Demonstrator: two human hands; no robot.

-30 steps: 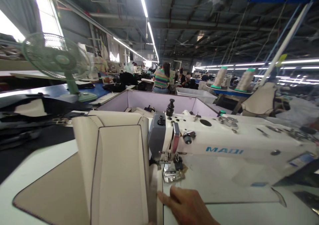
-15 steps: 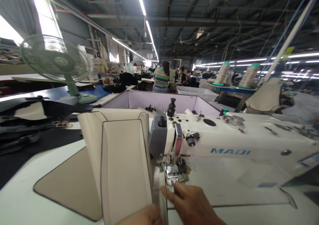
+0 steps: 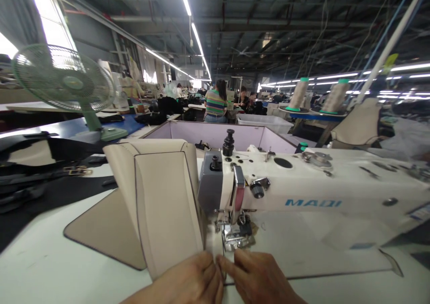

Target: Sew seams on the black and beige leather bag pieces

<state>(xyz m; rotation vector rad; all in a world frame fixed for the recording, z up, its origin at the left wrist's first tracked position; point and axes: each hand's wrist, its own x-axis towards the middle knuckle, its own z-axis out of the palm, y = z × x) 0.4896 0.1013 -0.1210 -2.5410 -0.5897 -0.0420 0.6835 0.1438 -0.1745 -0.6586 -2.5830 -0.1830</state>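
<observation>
A beige upholstery cover piece (image 3: 161, 201) with dark stitched seams stands folded up on the white sewing table (image 3: 50, 268), left of the white sewing machine (image 3: 302, 189). My left hand (image 3: 188, 279) and my right hand (image 3: 260, 277) meet at the piece's near edge, just in front of the metal presser foot (image 3: 237, 239). Both hands have their fingers drawn together, pinching that edge. A flat flap of the piece (image 3: 107, 232) lies on the table to the left.
A green desk fan (image 3: 65, 82) stands at the left on a blue table. Dark material (image 3: 40, 174) lies beside it. Two thread cones (image 3: 317, 95) stand at the right. A lilac bin (image 3: 215, 136) sits behind the machine. Other people work at the far tables.
My left hand has come into view and joined my right hand at the piece's near edge. The piece has slid rightward and closer to the presser foot.
</observation>
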